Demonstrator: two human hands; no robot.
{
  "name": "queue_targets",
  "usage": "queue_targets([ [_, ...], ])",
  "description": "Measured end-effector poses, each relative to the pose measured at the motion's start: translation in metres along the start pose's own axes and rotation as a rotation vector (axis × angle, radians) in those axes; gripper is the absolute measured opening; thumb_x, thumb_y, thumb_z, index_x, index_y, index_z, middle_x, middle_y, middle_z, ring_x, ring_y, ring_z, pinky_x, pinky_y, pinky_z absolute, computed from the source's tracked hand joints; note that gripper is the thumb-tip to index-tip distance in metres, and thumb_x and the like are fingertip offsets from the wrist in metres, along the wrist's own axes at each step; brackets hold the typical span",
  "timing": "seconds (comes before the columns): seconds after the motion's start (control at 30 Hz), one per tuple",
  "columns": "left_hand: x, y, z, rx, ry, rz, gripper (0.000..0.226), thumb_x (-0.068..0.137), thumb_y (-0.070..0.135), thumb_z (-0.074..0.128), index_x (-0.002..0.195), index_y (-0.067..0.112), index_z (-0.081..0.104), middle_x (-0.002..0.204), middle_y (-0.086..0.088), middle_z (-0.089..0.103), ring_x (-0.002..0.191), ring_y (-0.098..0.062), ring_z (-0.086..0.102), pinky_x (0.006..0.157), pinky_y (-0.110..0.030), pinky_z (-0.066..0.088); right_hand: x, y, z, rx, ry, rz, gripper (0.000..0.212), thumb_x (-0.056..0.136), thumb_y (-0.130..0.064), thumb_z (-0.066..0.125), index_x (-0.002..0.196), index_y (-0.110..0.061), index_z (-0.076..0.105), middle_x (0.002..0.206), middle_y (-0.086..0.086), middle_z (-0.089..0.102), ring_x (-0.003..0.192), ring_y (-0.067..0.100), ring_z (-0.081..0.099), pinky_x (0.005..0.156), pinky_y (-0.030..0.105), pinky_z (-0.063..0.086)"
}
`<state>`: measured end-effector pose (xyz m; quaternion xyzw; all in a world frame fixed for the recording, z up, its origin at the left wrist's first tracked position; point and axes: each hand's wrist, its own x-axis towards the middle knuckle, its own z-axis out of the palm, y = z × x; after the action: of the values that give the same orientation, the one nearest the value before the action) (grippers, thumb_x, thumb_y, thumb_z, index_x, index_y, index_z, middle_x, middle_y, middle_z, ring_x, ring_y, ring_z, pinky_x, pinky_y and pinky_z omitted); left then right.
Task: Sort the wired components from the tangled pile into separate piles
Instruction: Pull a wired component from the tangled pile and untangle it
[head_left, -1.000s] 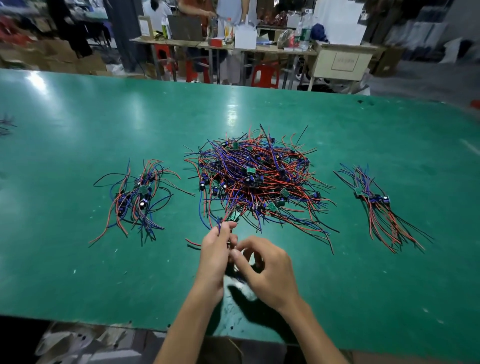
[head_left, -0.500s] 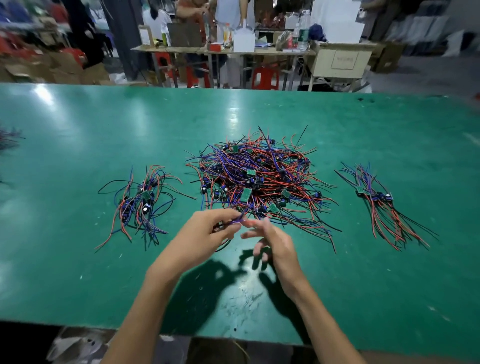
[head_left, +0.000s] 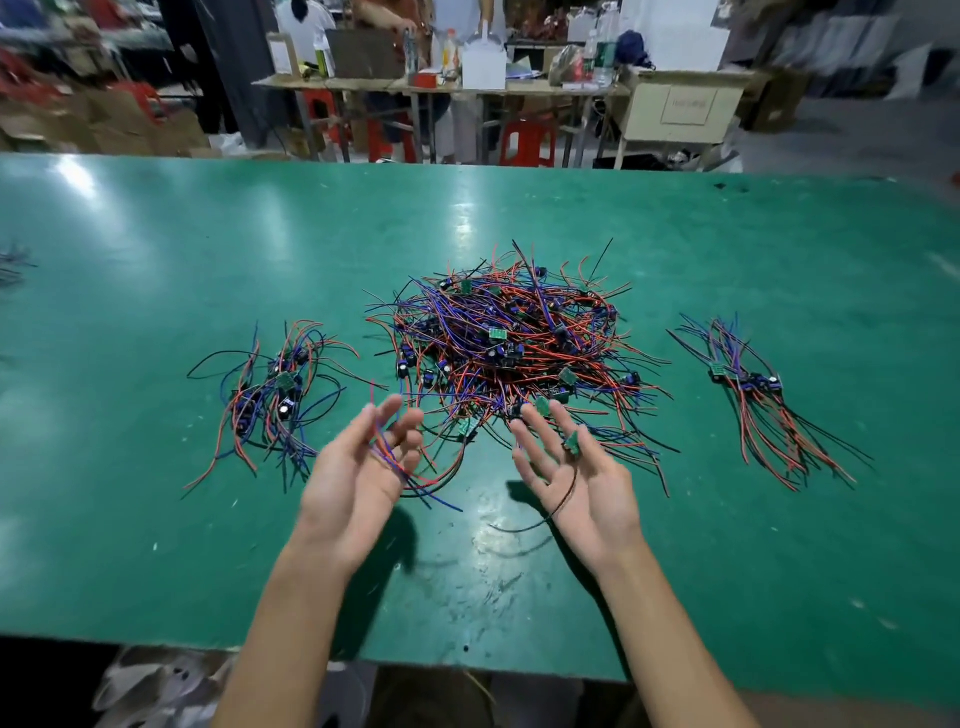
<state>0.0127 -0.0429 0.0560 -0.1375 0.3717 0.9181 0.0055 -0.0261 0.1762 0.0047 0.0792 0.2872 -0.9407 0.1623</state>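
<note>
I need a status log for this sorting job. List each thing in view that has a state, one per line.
Central tangled pile: still large, wires knotted together.
Left sorted pile: small, loose, apart from the tangle.
Right sorted pile: small, wires roughly aligned, apart from the tangle.
Left hand: palm up, fingers relaxed, red and blue wires draped across them.
Right hand: palm up, fingers straight, a small green board with a black wire resting on it.

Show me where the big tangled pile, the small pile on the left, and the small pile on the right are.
big tangled pile (head_left: 511, 353), head view, its middle
left pile (head_left: 275, 400), head view, its middle
right pile (head_left: 753, 387), head view, its boards
</note>
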Motion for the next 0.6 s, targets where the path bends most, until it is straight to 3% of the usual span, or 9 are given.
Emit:
queue_targets([
  [0.07,-0.002,0.003,-0.007,-0.283,0.002,-0.141,0.033,0.102,0.033,0.045,0.108,0.003,0.058,0.106,-0.019,0.070,0.080,-0.024,0.070,0.068,-0.029,0.060,0.001,-0.004,-0.003,0.105,-0.014,0.035,0.053,0.103,-0.042,0.040,0.146,-0.011,0.046,0.141,0.022,0.059,0.127,0.035,0.061,0.099,0.050,0.055],
  [0.17,-0.005,0.000,-0.014,-0.338,-0.001,-0.241,0.038,0.098,0.036,0.046,0.114,0.003,0.055,0.120,-0.023,0.066,0.091,-0.031,0.070,0.076,-0.038,0.061,0.001,-0.007,-0.008,0.180,-0.048,0.070,0.066,0.096,-0.052,0.045,0.149,-0.014,0.042,0.146,0.024,0.054,0.135,0.036,0.054,0.108,0.054,0.046],
  [0.23,-0.005,-0.007,-0.015,-0.200,0.030,-0.262,0.034,0.093,0.020,0.045,0.120,0.000,0.054,0.110,-0.022,0.071,0.073,-0.024,0.069,0.063,-0.029,0.059,0.000,-0.007,-0.010,0.177,-0.063,0.083,0.064,0.097,-0.051,0.044,0.150,-0.014,0.043,0.148,0.023,0.052,0.136,0.034,0.054,0.109,0.054,0.045],
  [0.3,-0.001,-0.009,-0.014,0.051,0.093,-0.245,0.038,0.091,-0.001,0.040,0.127,-0.004,0.053,0.088,-0.014,0.073,0.049,-0.010,0.050,0.041,-0.018,0.042,0.000,-0.005,-0.010,0.146,-0.058,0.092,0.059,0.101,-0.049,0.038,0.149,-0.014,0.045,0.148,0.023,0.053,0.134,0.033,0.056,0.106,0.053,0.049],
  [0.4,0.022,0.013,-0.009,0.608,0.239,-0.088,0.037,0.096,-0.008,0.039,0.129,0.002,0.053,0.085,-0.008,0.073,0.049,-0.009,0.040,0.033,-0.016,0.031,-0.002,-0.003,-0.008,0.096,-0.058,0.095,0.058,0.101,-0.046,0.039,0.148,-0.014,0.047,0.147,0.023,0.053,0.133,0.032,0.058,0.104,0.053,0.051],
  [0.47,0.053,0.041,-0.011,1.037,0.418,0.116,0.039,0.097,-0.003,0.043,0.135,0.003,0.047,0.110,-0.015,0.070,0.079,-0.026,0.057,0.050,-0.025,0.050,-0.002,-0.002,-0.007,0.067,-0.066,0.093,0.058,0.099,-0.045,0.043,0.148,-0.013,0.048,0.147,0.022,0.053,0.133,0.032,0.057,0.106,0.054,0.049],
  [0.5,0.068,0.056,-0.013,1.245,0.496,0.194,0.041,0.096,-0.001,0.045,0.138,0.000,0.042,0.126,-0.022,0.062,0.103,-0.034,0.058,0.074,-0.034,0.053,-0.002,-0.002,-0.007,0.053,-0.063,0.094,0.058,0.099,-0.044,0.044,0.148,-0.013,0.048,0.148,0.022,0.053,0.134,0.032,0.056,0.107,0.053,0.048],
  [0.53,0.080,0.069,-0.017,1.405,0.546,0.229,0.049,0.095,0.000,0.047,0.142,-0.006,0.033,0.139,-0.029,0.049,0.123,-0.040,0.049,0.097,-0.039,0.043,-0.002,-0.001,-0.008,0.044,-0.053,0.094,0.058,0.099,-0.044,0.044,0.148,-0.013,0.047,0.148,0.022,0.053,0.135,0.032,0.055,0.108,0.052,0.047],
  [0.6,0.095,0.081,-0.028,1.652,0.581,0.188,0.078,0.094,0.006,0.057,0.151,-0.013,0.008,0.155,-0.033,0.022,0.144,-0.043,0.024,0.117,-0.044,0.020,-0.002,0.000,-0.009,0.035,-0.022,0.095,0.056,0.101,-0.042,0.041,0.148,-0.012,0.048,0.148,0.022,0.053,0.135,0.032,0.055,0.110,0.050,0.046],
])
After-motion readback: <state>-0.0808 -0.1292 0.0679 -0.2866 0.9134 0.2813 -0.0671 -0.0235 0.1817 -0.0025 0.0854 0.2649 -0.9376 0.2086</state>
